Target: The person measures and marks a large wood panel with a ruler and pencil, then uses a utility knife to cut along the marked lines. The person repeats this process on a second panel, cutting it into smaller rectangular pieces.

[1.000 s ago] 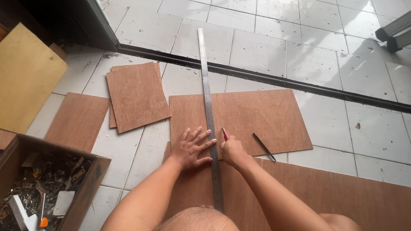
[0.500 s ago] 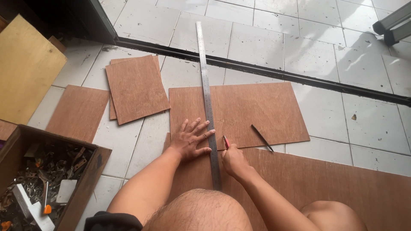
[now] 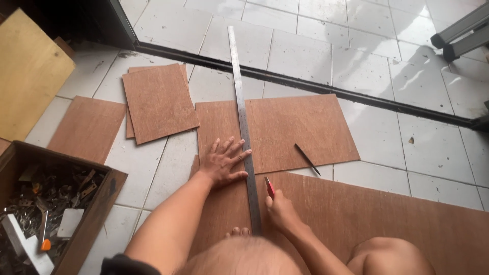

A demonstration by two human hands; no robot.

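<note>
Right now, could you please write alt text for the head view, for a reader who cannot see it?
A person's left hand presses a long steel ruler flat on a plywood sheet on a tiled floor, while the right hand holds a red knife against the ruler's edge. A pencil, smaller boards and a box of hardware lie nearby.
</note>
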